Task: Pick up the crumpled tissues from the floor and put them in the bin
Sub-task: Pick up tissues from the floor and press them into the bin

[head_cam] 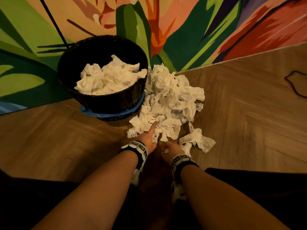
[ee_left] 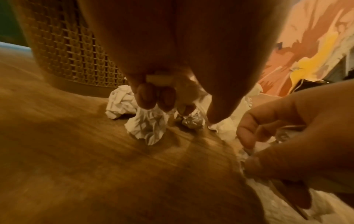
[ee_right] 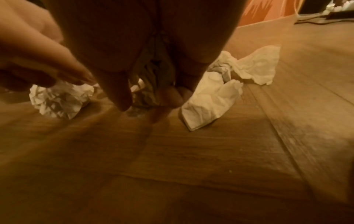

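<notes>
A black woven bin (head_cam: 116, 100) stands by the painted wall, heaped with white tissues (head_cam: 108, 78). To its right a pile of crumpled tissues (head_cam: 169, 100) lies on the wooden floor. My left hand (head_cam: 148, 138) is at the pile's near edge, index finger pointing into it. In the left wrist view its other fingers (ee_left: 145, 97) curl onto a crumpled tissue (ee_left: 147, 127). My right hand (head_cam: 167, 149) is close beside it, and its fingers (ee_right: 172, 95) curl round a tissue (ee_right: 149, 91) in the palm.
Loose tissues (head_cam: 197, 140) lie apart from the pile, to the right of my right hand. A blue bag edge (head_cam: 93, 112) rings the bin's base. A dark cord (head_cam: 294, 87) loops on the floor at far right. A thin black rod (head_cam: 53, 20) leans against the wall.
</notes>
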`<action>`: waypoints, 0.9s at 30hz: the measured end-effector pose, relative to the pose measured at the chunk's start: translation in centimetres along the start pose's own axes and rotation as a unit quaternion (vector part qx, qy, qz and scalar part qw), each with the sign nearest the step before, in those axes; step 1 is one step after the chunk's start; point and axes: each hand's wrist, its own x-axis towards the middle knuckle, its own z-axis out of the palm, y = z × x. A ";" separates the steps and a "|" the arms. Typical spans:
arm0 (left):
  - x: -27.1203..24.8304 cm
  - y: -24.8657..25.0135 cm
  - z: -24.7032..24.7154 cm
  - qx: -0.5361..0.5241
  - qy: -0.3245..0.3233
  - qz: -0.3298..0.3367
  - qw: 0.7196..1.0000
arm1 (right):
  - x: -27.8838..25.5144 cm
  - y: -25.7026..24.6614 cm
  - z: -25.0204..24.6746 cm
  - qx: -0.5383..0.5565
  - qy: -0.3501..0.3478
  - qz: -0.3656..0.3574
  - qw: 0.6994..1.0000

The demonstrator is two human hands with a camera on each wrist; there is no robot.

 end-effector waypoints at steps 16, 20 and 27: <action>1.2 3.1 -3.7 -0.080 0.234 0.087 0.965 | -0.6 1.1 -4.9 0.259 0.148 0.042 0.953; -1.5 7.3 -8.2 -0.079 0.229 0.161 0.957 | -0.3 -2.9 -9.3 0.336 0.174 0.010 0.926; -5.9 11.9 -22.2 -0.226 0.323 0.293 0.871 | 0.0 -12.3 -20.5 0.363 0.256 -0.116 0.889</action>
